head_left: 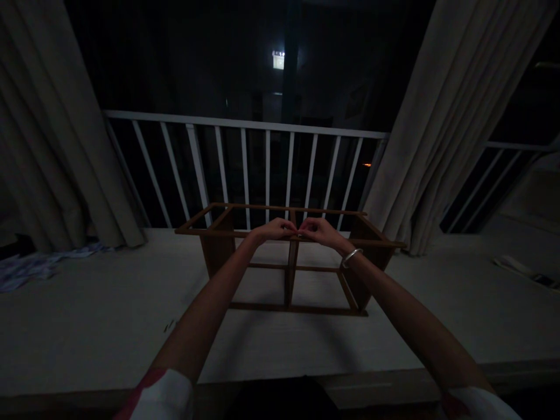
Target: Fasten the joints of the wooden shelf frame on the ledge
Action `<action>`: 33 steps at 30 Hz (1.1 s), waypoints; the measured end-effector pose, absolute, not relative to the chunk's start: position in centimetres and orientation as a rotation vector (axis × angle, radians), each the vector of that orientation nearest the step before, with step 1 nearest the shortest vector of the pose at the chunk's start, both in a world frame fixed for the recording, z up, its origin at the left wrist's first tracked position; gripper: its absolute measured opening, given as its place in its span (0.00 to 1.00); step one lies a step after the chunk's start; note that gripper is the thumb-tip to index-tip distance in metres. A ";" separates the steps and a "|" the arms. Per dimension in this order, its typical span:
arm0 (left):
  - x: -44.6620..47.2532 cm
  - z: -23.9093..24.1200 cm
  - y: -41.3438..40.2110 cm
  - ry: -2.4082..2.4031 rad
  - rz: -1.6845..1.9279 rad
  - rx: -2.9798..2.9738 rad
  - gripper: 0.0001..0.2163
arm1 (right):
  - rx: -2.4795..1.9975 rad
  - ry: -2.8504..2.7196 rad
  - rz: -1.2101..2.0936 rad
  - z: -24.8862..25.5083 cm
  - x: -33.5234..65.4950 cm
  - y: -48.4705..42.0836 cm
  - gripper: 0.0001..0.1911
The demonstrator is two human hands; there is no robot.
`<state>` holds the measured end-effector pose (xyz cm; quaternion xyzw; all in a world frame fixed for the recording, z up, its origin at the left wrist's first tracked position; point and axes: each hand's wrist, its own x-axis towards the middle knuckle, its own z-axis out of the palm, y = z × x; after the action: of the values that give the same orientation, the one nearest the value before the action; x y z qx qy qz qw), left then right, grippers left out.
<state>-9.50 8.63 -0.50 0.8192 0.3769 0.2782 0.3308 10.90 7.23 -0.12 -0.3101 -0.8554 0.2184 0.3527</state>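
Observation:
A brown wooden shelf frame lies on its side on the pale ledge, with its open side towards me. Both my hands meet at its upper front rail, just where the middle shelf board joins it. My left hand rests there with thumb and fingers pinched together. Close beside it, fingertips almost touching, my right hand is pinched too and wears a silver bangle at the wrist. Whatever small thing the fingers hold is too dark to make out.
Several small thin pieces lie on the ledge at left. Behind the frame stands a white railing before a dark window. Curtains hang at left and right. A checked cloth lies far left.

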 end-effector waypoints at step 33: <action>-9.7 0.4 6.6 0.966 0.668 2.017 0.12 | -0.983 -2.414 0.535 1.1 10.7 6.4 0.15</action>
<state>-9.71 6.63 0.43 0.7945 0.3807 0.2633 0.3930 10.73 6.44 1.07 -0.3589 -0.8811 0.1953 0.2381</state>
